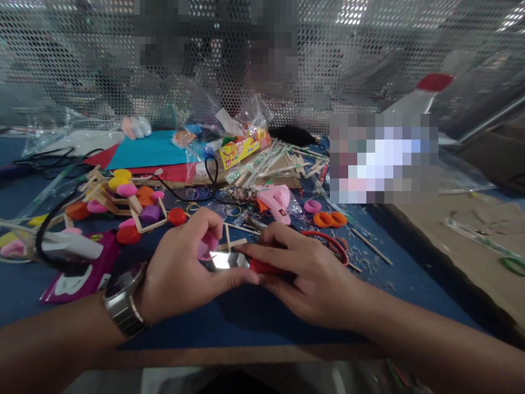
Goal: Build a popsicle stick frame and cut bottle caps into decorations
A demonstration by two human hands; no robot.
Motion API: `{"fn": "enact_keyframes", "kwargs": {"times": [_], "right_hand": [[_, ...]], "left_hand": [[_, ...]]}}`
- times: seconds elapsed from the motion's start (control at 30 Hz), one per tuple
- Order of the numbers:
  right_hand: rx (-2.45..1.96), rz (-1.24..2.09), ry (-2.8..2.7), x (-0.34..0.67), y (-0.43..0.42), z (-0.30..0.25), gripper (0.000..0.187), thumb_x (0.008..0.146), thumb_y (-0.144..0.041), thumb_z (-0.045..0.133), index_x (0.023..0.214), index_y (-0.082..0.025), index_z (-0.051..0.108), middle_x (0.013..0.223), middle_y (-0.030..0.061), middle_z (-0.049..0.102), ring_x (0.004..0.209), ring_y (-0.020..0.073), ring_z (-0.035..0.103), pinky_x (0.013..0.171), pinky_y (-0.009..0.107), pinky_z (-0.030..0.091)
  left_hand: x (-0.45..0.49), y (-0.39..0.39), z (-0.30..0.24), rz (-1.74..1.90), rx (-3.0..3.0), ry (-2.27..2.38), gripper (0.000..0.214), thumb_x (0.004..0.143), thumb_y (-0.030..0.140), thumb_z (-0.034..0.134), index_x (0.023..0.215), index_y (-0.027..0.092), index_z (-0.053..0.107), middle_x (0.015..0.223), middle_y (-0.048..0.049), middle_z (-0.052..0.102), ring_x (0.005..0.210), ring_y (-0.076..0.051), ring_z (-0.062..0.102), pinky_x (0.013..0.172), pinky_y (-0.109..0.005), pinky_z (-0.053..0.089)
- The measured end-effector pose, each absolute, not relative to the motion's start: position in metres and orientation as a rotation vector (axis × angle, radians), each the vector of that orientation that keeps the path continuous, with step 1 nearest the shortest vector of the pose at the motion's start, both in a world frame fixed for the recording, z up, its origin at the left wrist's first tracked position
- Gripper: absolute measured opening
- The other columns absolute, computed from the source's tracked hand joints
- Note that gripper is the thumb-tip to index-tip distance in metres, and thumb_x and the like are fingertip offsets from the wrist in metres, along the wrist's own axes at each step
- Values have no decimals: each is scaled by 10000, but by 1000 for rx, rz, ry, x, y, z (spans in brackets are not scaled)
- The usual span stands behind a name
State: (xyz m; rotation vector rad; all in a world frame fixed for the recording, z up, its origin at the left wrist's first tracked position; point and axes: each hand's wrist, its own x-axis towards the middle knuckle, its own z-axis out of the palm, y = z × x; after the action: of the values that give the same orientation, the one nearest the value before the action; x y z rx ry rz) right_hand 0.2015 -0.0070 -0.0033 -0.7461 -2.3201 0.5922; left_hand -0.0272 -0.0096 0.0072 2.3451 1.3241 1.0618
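My left hand [180, 268], with a watch [125, 298] on its wrist, curls around a pink plastic ring or cap [208, 244]. Its thumb lies along the lower edge of a shiny metal blade [229, 261]. The red handle [264, 266] of this blade tool is gripped in my right hand [307, 268], whose fingers partly hide it; its exact kind is unclear. The blade points left, toward the pink piece. Just beyond my hands lie thin wooden sticks [233, 243]. A red loop [328, 238], perhaps a scissors handle, shows behind my right hand.
Stick frames with coloured caps [151, 213] stand at left, near a purple packet [82, 273]. A pink glue gun [274, 200], orange rings [330, 219] and a yellow box [241, 149] lie farther back. A black cable [176, 191] crosses the table. Cardboard [459, 235] is at right.
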Motion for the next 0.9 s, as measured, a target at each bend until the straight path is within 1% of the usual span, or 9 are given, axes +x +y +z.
{"fn": "enact_keyframes", "kwargs": {"times": [0.17,0.23,0.33,0.5,0.9], "right_hand": [[-754,587,-2349,202,-7,-4,353,968,-164,611,1300,-118,720,945,100,587,777,179,602,659,299,526],[-758,591,-2375,202,-7,-4,346,967,-158,600,1286,-119,727,957,104,594,778,179,605,665,302,530],[-750,582,-2394,202,-8,-5,334,975,-161,579,1267,-125,737,959,105,604,778,182,609,672,308,536],[-761,545,-2403,203,-8,-7,336,970,-156,586,1267,-143,742,977,108,610,790,185,619,675,309,539],[-738,568,-2414,203,-8,-6,363,963,-145,573,1287,-143,736,975,106,614,781,180,614,674,309,544]], "left_hand": [[-27,-10,7,963,2363,1383,634,641,675,871,813,222,463,664,75,509,534,-106,444,494,-238,331],[-27,-9,8,914,2349,1375,659,616,706,865,798,223,455,645,82,492,518,-101,422,479,-235,311],[-26,-8,9,876,2338,1342,656,642,742,825,774,223,445,618,87,471,495,-96,393,463,-233,286],[-25,-7,10,812,2319,1333,590,718,691,798,751,219,444,603,87,451,492,-97,382,461,-233,287],[-25,-8,8,728,2206,1305,553,740,659,783,729,221,445,619,74,469,528,-116,423,495,-253,318]]}}
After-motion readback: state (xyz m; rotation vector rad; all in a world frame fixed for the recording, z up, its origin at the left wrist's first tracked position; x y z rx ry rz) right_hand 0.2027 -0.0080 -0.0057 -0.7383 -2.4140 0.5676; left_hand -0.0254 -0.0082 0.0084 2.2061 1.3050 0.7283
